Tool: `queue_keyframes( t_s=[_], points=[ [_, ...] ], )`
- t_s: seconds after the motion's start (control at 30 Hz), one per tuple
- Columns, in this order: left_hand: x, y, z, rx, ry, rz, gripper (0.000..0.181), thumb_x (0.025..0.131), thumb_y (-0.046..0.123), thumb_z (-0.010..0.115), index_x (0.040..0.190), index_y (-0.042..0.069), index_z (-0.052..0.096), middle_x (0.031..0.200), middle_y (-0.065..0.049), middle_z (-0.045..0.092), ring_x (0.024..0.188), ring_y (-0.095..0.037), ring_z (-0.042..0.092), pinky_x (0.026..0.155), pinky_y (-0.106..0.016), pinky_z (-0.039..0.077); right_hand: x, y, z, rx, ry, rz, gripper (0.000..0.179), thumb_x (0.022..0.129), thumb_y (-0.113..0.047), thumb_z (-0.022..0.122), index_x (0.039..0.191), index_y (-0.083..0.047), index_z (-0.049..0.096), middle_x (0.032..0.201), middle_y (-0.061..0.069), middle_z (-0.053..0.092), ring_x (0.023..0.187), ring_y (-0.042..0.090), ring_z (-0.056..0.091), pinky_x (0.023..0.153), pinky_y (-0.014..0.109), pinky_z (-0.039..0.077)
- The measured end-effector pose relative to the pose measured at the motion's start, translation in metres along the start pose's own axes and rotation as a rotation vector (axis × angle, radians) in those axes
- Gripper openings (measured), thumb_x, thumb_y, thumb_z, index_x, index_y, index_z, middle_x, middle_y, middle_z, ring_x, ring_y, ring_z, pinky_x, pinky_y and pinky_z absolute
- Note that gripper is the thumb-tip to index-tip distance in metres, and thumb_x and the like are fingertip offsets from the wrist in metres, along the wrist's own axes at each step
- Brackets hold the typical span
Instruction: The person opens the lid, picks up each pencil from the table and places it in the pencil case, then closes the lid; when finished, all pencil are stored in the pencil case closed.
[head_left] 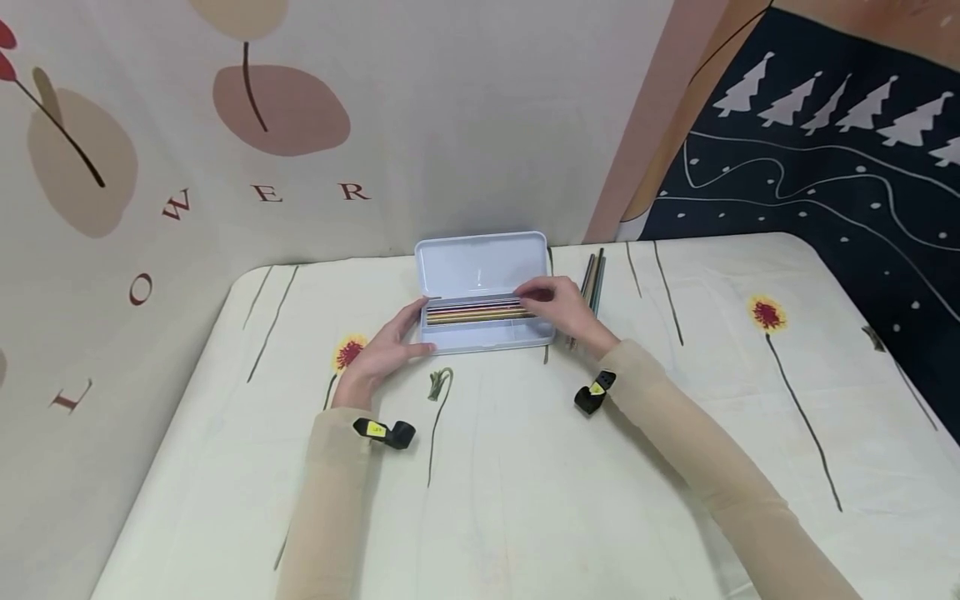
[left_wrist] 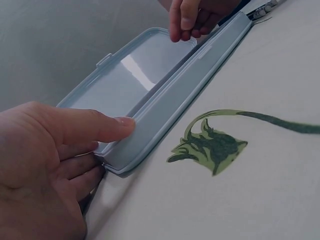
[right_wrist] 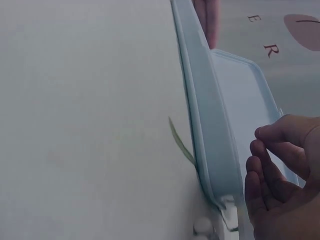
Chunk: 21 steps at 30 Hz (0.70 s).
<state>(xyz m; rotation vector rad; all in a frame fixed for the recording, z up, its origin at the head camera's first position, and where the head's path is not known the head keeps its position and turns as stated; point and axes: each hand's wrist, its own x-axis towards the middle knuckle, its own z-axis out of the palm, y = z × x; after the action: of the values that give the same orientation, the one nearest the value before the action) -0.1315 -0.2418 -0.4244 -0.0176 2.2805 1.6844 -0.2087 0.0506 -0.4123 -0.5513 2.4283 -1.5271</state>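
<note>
Centre frame, the left hand [head_left: 381, 353] grips a pale-blue rectangular plastic box [head_left: 474, 337]; the right hand [head_left: 564, 308], seemingly empty, could brush the slim coloured pencils [head_left: 468, 316] askew.

A white, cloth-covered tabletop [head_left: 487, 500] with rounded far corners spreads beneath the left hand [head_left: 381, 357] and the right hand [head_left: 564, 308]; a printed red-and-yellow bloom [head_left: 767, 314] shows well to the right of the right hand. Beyond both hands rises a pale wall covering [head_left: 480, 108] with dusty-pink and beige shapes [head_left: 300, 108] and dark red letters [head_left: 347, 192], reaching round past the left hand. Beyond the right hand, farther right, hangs navy fabric [head_left: 795, 175] patterned with white trees [head_left: 862, 108]. The light is soft.
</note>
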Motion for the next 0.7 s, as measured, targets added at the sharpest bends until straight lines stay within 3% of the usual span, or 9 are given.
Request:
queue_keyframes(
  t_s=[0.5, 0.7],
  points=[
    [0.001, 0.0, 0.001, 0.027, 0.001, 0.009, 0.085, 0.084, -0.003, 0.066, 0.154, 0.01, 0.021, 0.16, -0.011, 0.013, 0.146, -0.022, 0.004, 0.117, -0.04, 0.003, -0.021, 0.015, -0.041, 0.091, 0.093, 0.071, 0.028, 0.093, -0.004, 0.062, 0.119, 0.006, 0.064, 0.119, 0.023, 0.062, 0.107, 0.032, 0.058, 0.092, 0.038, 0.046],
    [0.002, -0.001, 0.0, 0.04, 0.0, 0.01, 0.085, 0.084, -0.002, 0.066, 0.155, 0.011, 0.021, 0.16, -0.011, 0.013, 0.146, -0.022, 0.004, 0.117, -0.041, 0.004, -0.025, 0.018, -0.051, 0.078, 0.126, 0.095, 0.028, 0.093, -0.002, 0.06, 0.12, 0.005, 0.063, 0.12, 0.021, 0.062, 0.107, 0.03, 0.057, 0.093, 0.037, 0.045]
  ],
)
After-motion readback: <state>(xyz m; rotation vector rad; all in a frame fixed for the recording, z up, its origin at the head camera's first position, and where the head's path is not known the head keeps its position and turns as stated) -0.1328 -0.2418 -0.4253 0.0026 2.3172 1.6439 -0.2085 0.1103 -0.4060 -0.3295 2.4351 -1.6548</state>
